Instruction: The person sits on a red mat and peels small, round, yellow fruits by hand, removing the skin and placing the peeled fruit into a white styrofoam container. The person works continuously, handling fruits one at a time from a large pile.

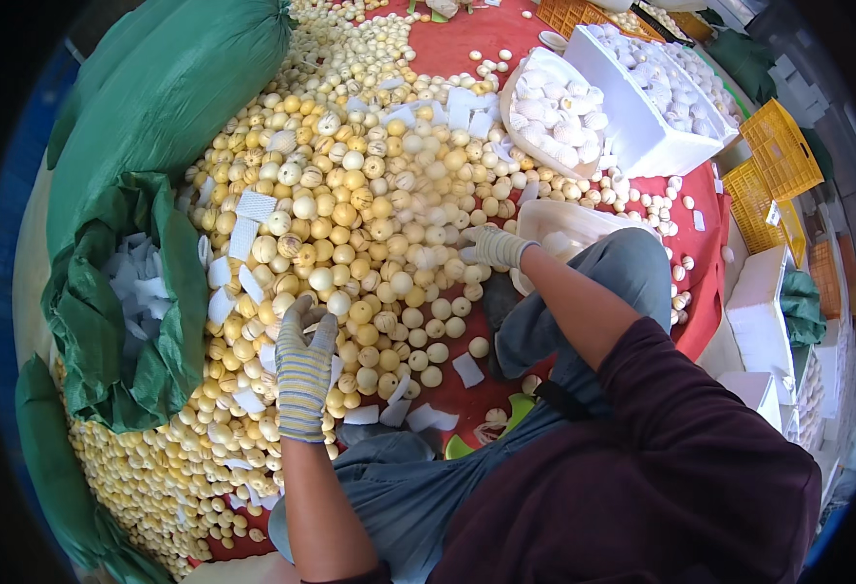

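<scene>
A broad heap of round yellow fruits (pixel 369 212), some with dark stripes, spreads over a red sheet (pixel 464 36). My left hand (pixel 305 369), in a striped knit glove, is over the heap's near part with fingers apart and curled; no fruit shows in its grasp. My right hand (pixel 492 247), gloved alike, reaches over the heap's right part beside a translucent plastic tub (pixel 581 219); its fingertips are blurred, and whether it holds a fruit is unclear. White foam net sleeves (pixel 243 237) lie flat on the fruits. A second tub (pixel 590 171) beyond holds fruits in white foam nets.
An open green sack (pixel 187 321) of foam sleeves stands at left, beside a large closed green sack (pixel 172 87). A white foam box (pixel 618 139) of netted fruits stands at upper right, near yellow plastic crates (pixel 782 150). My knees flank the heap's near edge.
</scene>
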### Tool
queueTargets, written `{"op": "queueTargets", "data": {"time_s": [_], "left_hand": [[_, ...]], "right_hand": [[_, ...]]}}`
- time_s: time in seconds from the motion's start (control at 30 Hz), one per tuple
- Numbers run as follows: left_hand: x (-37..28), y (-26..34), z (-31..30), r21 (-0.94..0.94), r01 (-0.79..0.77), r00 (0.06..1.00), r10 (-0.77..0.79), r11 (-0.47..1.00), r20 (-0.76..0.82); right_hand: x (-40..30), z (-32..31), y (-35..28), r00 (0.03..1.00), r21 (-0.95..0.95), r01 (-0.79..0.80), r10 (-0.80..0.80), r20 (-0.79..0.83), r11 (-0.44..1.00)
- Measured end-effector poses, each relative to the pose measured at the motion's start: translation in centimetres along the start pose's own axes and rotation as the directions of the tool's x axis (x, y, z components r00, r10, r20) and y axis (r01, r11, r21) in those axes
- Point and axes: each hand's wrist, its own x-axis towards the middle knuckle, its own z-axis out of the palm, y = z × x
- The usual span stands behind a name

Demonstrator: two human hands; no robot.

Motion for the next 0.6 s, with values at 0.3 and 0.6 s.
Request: {"op": "queueTargets", "data": {"time_s": [0.3,0.6], "left_hand": [[0.2,-1.4,0.2,0.096,0.065,0.994,-0.073,0.993,0.082],[0.1,-11.1,-2.4,0.288,0.298,0.945,-0.323,0.91,0.042]], "right_hand": [[-13.0,-14.5,-6.0,0.919,0.15,0.309,-0.254,-0.303,0.939],[-20.9,-17.2,31.7,0.57,0.703,-0.078,0.61,-0.55,0.707]]}}
